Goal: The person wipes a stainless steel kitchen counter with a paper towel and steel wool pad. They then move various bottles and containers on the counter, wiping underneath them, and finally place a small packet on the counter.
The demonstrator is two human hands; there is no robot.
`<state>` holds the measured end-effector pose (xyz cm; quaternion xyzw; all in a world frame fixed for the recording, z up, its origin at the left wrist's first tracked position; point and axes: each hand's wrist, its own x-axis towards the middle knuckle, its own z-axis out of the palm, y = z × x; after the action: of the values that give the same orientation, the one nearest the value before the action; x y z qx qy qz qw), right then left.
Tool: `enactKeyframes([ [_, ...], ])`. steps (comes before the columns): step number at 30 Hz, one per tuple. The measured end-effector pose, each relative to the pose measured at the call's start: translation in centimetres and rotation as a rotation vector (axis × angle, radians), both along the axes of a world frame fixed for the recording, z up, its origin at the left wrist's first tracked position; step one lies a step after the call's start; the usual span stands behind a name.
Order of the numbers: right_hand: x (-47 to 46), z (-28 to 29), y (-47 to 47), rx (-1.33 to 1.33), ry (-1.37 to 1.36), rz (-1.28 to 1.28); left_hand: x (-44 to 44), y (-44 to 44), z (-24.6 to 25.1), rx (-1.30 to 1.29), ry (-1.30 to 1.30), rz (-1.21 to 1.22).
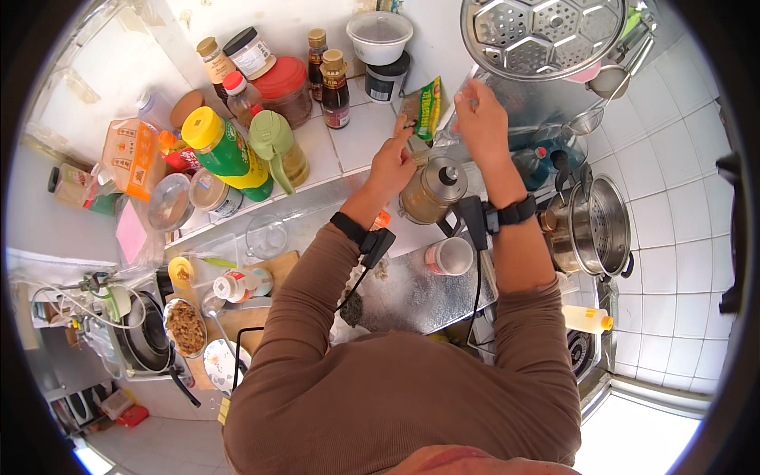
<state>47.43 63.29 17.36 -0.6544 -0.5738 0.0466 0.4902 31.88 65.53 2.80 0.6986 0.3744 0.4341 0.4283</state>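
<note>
A green and yellow food packet (428, 110) stands tilted at the back of the counter, by the wall. My left hand (389, 166) reaches up to its lower left corner, index finger extended and the others curled; whether it grips the packet cannot be told. My right hand (482, 122) is raised just right of the packet, fingers bent, in front of clear plastic film (451, 127). Whether it holds anything is hidden. Between my forearms stands a lidded steel-topped pot (436, 190) with a dark handle. Nearer to me is a clear plastic cup (449, 256).
Sauce bottles (335, 92), a green oil jug (279, 148) and a yellow-capped bottle (228, 154) crowd the tiled ledge at left. A steel steamer plate (543, 35) overhangs the back right. Steel pots (599, 225) stand right. A bowl of brown food (185, 326) sits at left.
</note>
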Motion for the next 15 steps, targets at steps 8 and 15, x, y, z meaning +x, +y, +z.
enactKeyframes([
  [8,-0.4,-7.7,-4.0,-0.067,0.036,-0.075,1.7,2.1,-1.0,0.23,0.04,0.119],
  [15,0.4,-11.1,-0.8,-0.327,0.278,-0.021,2.1,3.4,-1.1,0.205,0.141,0.089],
])
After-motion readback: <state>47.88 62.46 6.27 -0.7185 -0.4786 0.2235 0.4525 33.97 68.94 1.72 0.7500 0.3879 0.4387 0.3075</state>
